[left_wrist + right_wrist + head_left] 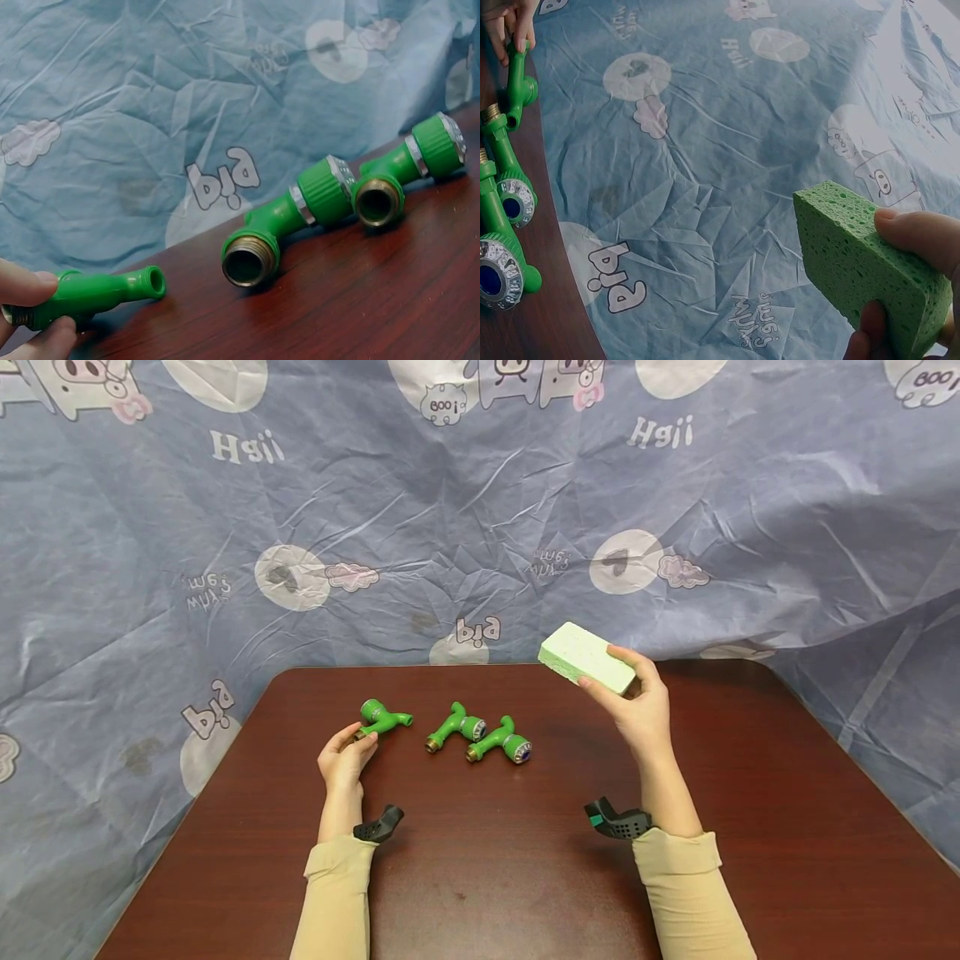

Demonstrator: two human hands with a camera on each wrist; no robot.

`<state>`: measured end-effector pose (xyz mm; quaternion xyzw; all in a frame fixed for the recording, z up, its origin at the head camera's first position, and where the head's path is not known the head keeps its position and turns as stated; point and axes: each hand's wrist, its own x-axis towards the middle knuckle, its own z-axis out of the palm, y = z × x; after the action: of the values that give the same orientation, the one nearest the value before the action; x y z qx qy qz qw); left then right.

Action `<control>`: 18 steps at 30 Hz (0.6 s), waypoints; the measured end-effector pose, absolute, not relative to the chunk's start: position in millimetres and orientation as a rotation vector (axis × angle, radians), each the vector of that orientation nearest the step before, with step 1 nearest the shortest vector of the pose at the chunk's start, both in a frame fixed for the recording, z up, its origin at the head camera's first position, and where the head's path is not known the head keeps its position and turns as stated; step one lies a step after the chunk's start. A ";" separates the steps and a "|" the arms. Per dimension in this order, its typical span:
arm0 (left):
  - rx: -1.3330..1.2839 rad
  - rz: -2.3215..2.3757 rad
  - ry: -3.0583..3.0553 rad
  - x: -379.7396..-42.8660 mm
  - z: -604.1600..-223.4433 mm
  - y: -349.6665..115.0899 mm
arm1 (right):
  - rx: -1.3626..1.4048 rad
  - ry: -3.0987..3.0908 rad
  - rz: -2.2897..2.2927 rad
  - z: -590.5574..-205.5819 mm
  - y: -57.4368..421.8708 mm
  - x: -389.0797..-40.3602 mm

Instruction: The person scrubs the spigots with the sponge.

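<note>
While right hand (647,714), spread wide, grips light-green block sponge (587,658) raised toward table (465,877) far edge, left hand (347,764) narrowly pinches green branched plastic faucet (382,721) toward far-left corner.

Green sponge (583,656) in right grip (643,708)

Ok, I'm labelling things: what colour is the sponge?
The sponge is green, clearest in the right wrist view.

Two taps (453,723) lie on the table (465,877) between a third tap (383,721), left, and a sponge (583,657), right.
</note>
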<state>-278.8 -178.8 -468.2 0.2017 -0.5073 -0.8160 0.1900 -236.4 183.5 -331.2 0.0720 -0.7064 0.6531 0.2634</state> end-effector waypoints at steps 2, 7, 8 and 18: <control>0.581 -2.235 -1.479 -279.1 -469.5 -179.3 | 0.195 -1.915 1.761 -331.3 183.8 -236.6; 0.654 -1.981 -1.715 -279.9 -471.4 -179.1 | 0.204 -1.911 1.770 -331.2 183.8 -237.3; 0.676 -1.922 -1.765 -279.9 -471.4 -178.7 | 0.207 -1.910 1.772 -331.1 183.8 -237.5; 0.681 -1.495 -1.911 -277.1 -469.2 -174.6 | 0.203 -1.932 1.749 -331.9 184.6 -236.8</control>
<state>-277.1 -174.6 -469.2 0.2573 -0.7219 -0.5648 0.3060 -236.8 184.6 -331.9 0.0748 -0.7135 0.6460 0.2605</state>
